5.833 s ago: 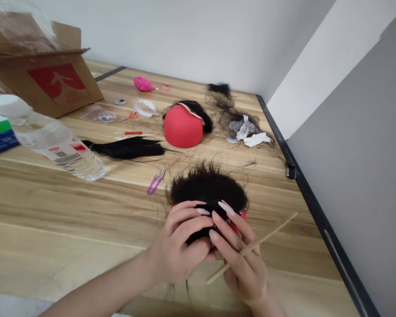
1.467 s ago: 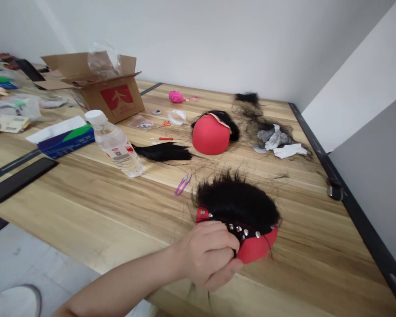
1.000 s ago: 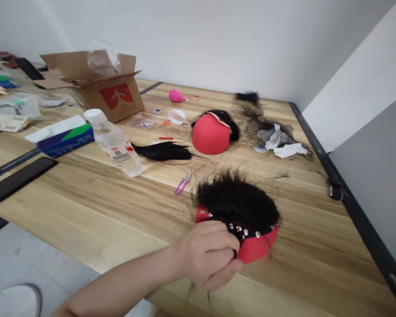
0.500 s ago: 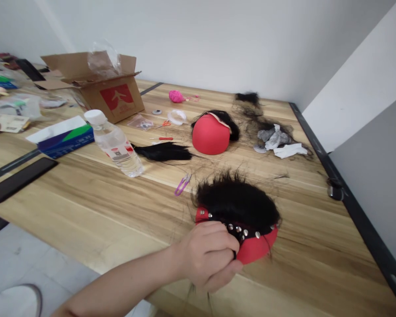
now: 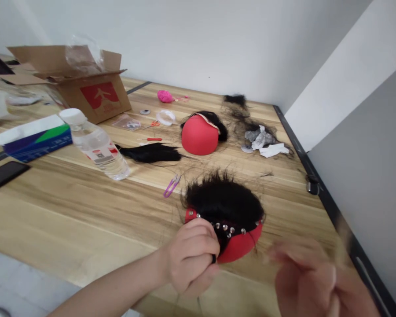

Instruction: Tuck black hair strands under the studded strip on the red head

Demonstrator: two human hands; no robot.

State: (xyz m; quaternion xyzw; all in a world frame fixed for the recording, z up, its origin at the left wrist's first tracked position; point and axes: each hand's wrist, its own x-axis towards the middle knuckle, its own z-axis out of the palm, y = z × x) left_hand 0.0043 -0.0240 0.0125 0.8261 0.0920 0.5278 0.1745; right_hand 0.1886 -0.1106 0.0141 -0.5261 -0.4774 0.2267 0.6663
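A black hairpiece (image 5: 226, 200) is fixed with several silver pins to a red dome-shaped form (image 5: 240, 246) close to the table's front edge. My left hand (image 5: 193, 255), with a black ring on one finger, is closed at the near left edge of the hairpiece. Its fingertips are partly hidden, and a few loose hairs hang below it. To the right of the form, apart from it, my right hand (image 5: 312, 277) is raised and smeared by motion; I cannot make out its fingers. Purple thread snips (image 5: 171, 186) lie beyond my left hand.
A second red form (image 5: 199, 135) with black hair stands farther back. A water bottle (image 5: 97, 145), a black hair bundle (image 5: 152, 152), a tissue box (image 5: 36, 141), a cardboard box (image 5: 95, 99) and a phone (image 5: 6, 175) are on the left. Crumpled tissues (image 5: 262, 140) lie among loose hair at right.
My right hand has come into view at the lower right. My left hand keeps its grip at the hairpiece's edge. The whole view has shifted, so things on the table appear farther left.
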